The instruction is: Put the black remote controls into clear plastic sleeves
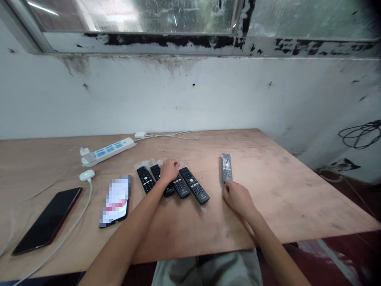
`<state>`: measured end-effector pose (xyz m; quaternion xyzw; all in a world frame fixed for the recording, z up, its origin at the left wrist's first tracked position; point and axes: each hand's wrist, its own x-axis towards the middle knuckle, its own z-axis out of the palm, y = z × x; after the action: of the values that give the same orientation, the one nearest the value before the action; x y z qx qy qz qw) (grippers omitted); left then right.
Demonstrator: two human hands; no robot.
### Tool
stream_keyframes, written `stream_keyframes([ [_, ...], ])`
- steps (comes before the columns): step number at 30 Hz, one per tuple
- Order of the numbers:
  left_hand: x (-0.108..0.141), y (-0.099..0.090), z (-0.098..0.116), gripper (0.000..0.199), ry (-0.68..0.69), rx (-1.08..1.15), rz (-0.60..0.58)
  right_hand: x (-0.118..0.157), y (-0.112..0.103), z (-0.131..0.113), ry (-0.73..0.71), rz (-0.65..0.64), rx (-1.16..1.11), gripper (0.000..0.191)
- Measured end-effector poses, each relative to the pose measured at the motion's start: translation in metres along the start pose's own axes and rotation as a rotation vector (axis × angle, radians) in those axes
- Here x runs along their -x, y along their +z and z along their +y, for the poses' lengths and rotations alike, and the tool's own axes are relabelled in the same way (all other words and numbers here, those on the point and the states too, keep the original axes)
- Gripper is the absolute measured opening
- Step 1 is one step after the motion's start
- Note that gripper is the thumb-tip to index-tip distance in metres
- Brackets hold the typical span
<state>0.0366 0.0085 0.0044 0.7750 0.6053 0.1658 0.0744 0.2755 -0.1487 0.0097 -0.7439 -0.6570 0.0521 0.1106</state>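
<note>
- At the left of the tabletop [279, 178], cut off by the view's edge, we see a dark phone [47, 221] lying flat and a lit phone [115, 202] with its screen blurred into blocks, with a white power strip [113, 150] behind them
- Next come 4 black remotes [195, 186] in a slanting row, face up in clear plastic sleeves; we judge each light and stiff, its sleeve slippery and easily creased, so we would hold the long side edges through the film rather than tug a loose corner
- Our left hand [170, 170] is bent down over the middle of the row with its fingers curled; whether they pinch a remote or merely rest there, we cannot tell
- Our left hand and forearm hide parts of the first 3 remotes, and the small button labels are too fine for us to read
- Well apart to the right, a grey remote [226, 167] lies lengthwise away from us; it looks just as light and rigid, and 1 end gives enough to grip
- Our right hand [239, 198] has its thumb and fingers drawn together, pinching that remote's near end and covering it; glare leaves its buttons hard to make out
</note>
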Motion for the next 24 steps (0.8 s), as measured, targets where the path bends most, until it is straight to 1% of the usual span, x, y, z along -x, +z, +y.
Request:
stream_keyframes([
  [4,-0.001,-0.001,-0.001,0.027,-0.011,-0.001,0.002,0.005,0.001,-0.007,-0.097,-0.003,-0.079,0.018],
  [8,-0.004,-0.001,-0.003,0.027,-0.021,-0.002,0.009,0.012,0.0,-0.012,-0.17,-0.036,-0.215,0.014],
  [13,-0.008,-0.001,-0.007,0.028,-0.046,-0.026,0.019,0.021,0.0,-0.011,-0.261,-0.077,-0.32,0.013],
  [17,-0.009,-0.002,-0.007,0.028,-0.055,-0.053,0.021,0.025,0.0,-0.008,-0.33,-0.078,-0.404,0.014],
  [20,-0.008,-0.006,-0.002,0.026,-0.05,-0.074,0.032,0.024,0.0,-0.005,-0.285,0.006,-0.473,0.024],
  [22,-0.006,-0.008,0.006,0.027,-0.029,-0.085,0.043,0.021,0.001,-0.002,-0.216,0.111,-0.502,0.031],
  [24,-0.004,-0.01,0.017,0.031,0.021,-0.089,0.041,0.017,0.004,0.003,-0.168,0.205,-0.482,0.032],
])
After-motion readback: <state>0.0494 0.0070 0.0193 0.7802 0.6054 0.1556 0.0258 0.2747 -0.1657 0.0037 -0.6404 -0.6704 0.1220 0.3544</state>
